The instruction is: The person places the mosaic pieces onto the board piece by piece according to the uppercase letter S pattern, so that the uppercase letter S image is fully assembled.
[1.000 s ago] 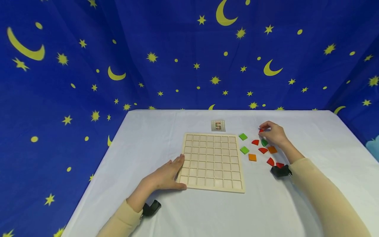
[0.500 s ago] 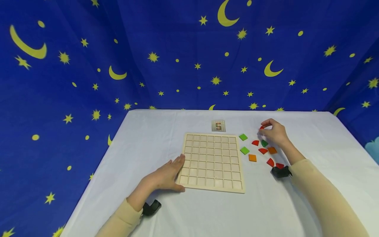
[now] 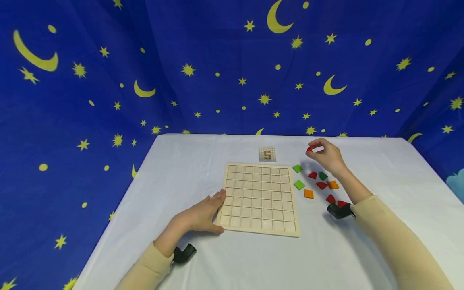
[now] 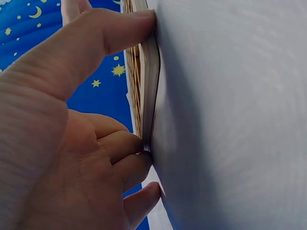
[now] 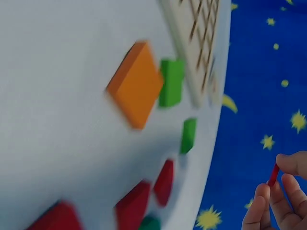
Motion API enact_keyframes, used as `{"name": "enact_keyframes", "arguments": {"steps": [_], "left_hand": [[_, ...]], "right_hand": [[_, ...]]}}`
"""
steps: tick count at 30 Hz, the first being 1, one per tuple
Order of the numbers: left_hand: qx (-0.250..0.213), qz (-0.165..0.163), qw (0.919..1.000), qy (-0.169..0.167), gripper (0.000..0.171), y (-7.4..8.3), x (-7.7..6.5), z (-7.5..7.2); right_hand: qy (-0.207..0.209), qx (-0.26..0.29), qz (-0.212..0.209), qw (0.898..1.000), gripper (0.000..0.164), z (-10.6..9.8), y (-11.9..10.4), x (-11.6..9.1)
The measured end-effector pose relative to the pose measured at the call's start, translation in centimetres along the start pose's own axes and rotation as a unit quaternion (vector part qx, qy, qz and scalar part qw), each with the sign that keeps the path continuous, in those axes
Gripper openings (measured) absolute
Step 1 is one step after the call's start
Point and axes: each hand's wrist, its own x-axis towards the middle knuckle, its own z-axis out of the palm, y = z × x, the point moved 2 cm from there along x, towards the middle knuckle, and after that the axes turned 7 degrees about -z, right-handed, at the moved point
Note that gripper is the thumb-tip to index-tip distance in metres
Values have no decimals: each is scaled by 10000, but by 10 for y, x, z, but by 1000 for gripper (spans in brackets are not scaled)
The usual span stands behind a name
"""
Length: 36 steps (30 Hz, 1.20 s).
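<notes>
My right hand [image 3: 329, 158] is raised over the far right of the table, pinching a small red piece [image 3: 309, 149] between thumb and fingertips. The right wrist view shows this red piece [image 5: 273, 175] edge-on. My left hand [image 3: 204, 215] rests against the left side of a square wooden grid board [image 3: 262, 233], fingers spread along its edge and thumb by the near left corner. Up close, the left thumb [image 4: 129, 29] and fingertips touch the board's side [image 4: 151, 86]. The visible squares of the board hold no pieces.
Right of the board lie green squares [image 3: 299, 185], orange squares [image 3: 309, 194], several red quarter-circles [image 3: 321, 185] and a dark green piece [image 3: 323, 176]. Behind the board lies a small card [image 3: 267, 154] with an S pattern on a grid. A blue star-and-moon cloth [image 3: 232, 80] hangs beyond the table.
My right hand has lifted and moved left, away from the loose pieces, with the red piece still pinched. My left hand stays at the board's edge, its thumb drawn slightly back.
</notes>
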Motion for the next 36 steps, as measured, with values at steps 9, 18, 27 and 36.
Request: {"name": "enact_keyframes", "arguments": {"steps": [9, 18, 27, 36], "left_hand": [[-39, -80, 10000, 27, 105, 0, 0, 1], [-242, -205, 9995, 70, 107, 3, -2, -1], [-154, -285, 9994, 98, 103, 10, -3, 0], [-81, -299, 9995, 64, 103, 10, -3, 1]], "right_hand": [[-280, 162, -355, 9988, 37, 17, -26, 1], [-512, 284, -613, 9964, 32, 33, -43, -1], [-764, 200, -1029, 9916, 30, 52, -49, -4], [-893, 393, -1139, 9887, 30, 63, -55, -4]]}}
